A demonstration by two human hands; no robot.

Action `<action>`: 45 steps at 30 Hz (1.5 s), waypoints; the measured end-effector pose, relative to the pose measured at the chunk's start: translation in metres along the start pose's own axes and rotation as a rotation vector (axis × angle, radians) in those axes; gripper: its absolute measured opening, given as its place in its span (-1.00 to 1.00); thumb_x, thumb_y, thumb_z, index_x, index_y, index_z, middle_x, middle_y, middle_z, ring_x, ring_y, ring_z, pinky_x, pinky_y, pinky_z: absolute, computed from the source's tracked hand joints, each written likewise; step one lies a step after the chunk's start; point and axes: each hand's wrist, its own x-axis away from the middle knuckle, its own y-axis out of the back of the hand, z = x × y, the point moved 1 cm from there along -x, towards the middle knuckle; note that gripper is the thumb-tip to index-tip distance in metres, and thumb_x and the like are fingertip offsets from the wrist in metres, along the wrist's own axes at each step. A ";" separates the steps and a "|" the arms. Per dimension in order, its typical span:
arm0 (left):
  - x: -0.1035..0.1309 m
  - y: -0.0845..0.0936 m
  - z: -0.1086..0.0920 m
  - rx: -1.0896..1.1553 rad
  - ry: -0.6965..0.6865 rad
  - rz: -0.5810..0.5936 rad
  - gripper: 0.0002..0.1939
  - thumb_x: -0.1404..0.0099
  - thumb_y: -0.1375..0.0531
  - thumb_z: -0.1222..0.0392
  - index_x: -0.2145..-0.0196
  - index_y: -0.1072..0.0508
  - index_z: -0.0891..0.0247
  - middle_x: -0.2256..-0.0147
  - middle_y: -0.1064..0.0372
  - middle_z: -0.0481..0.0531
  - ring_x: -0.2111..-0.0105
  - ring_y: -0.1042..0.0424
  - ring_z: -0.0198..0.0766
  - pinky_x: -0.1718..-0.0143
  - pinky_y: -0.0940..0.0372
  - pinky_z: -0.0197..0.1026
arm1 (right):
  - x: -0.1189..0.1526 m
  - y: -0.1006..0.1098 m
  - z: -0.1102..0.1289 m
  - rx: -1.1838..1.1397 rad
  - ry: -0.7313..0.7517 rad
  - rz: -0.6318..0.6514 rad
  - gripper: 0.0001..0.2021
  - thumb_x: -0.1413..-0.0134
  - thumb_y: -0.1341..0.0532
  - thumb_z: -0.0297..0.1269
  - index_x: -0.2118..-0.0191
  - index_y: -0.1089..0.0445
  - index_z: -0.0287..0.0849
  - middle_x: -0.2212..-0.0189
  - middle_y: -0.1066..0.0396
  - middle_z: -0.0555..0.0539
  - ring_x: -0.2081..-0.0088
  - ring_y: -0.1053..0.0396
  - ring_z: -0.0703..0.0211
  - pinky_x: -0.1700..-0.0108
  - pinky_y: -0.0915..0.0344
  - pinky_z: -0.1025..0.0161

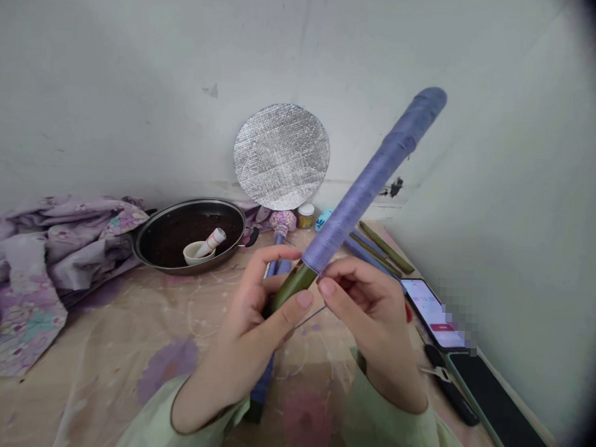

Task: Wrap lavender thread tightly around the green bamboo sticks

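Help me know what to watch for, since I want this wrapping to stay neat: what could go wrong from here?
The last turns of the purple wrap could loosen if the right hand, which seems to pinch the purple thread, lets it slacken. That loose strand, running below the green stick, might snag on the left hand. Swinging the raised end could also knock the round foil disc.

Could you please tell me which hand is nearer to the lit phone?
Right. The right hand, at the purple wrap's lower edge, is a little left of the lit phone; the left hand, holding the green stick, is farther left.
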 end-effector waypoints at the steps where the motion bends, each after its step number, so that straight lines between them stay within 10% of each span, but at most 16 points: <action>1: 0.001 0.001 0.000 -0.019 -0.024 -0.011 -0.69 -0.40 -0.28 0.10 -0.01 -0.26 -0.02 0.50 -0.24 -0.26 0.65 -0.01 -0.58 0.67 0.11 -0.51 | 0.000 0.000 0.000 -0.003 0.008 -0.005 -0.88 -0.17 -0.33 -0.39 0.39 -0.47 -0.12 0.53 -0.43 0.11 0.53 -0.31 0.40 0.48 -0.27 0.47; 15: 0.005 0.000 0.002 -0.066 -0.143 0.032 -0.80 -0.46 -0.21 0.15 0.02 -0.31 -0.06 0.44 -0.24 -0.22 0.63 0.00 -0.57 0.65 0.09 -0.50 | 0.003 -0.003 0.001 -0.121 0.004 -0.053 -0.87 -0.19 -0.33 -0.37 0.40 -0.48 -0.11 0.64 -0.21 0.15 0.59 -0.17 0.38 0.53 -0.21 0.41; 31: 0.009 -0.009 -0.009 0.117 0.130 0.028 -0.71 -0.41 -0.22 0.07 0.06 -0.15 -0.01 0.50 -0.16 -0.26 0.68 0.16 -0.58 0.67 0.18 -0.53 | 0.004 -0.008 0.005 -0.145 0.019 -0.101 -0.86 -0.14 -0.31 -0.42 0.43 -0.47 -0.11 0.64 -0.24 0.14 0.60 -0.17 0.36 0.56 -0.18 0.41; 45: 0.002 0.003 -0.005 0.476 0.255 0.374 -0.90 -0.48 -0.10 0.08 0.11 -0.26 0.10 0.53 -0.12 -0.23 0.78 0.24 -0.66 0.80 0.15 -0.62 | 0.007 -0.011 0.004 -0.184 0.065 -0.069 -0.83 -0.14 -0.34 -0.34 0.47 -0.44 -0.12 0.59 -0.34 0.07 0.57 -0.22 0.32 0.56 -0.20 0.36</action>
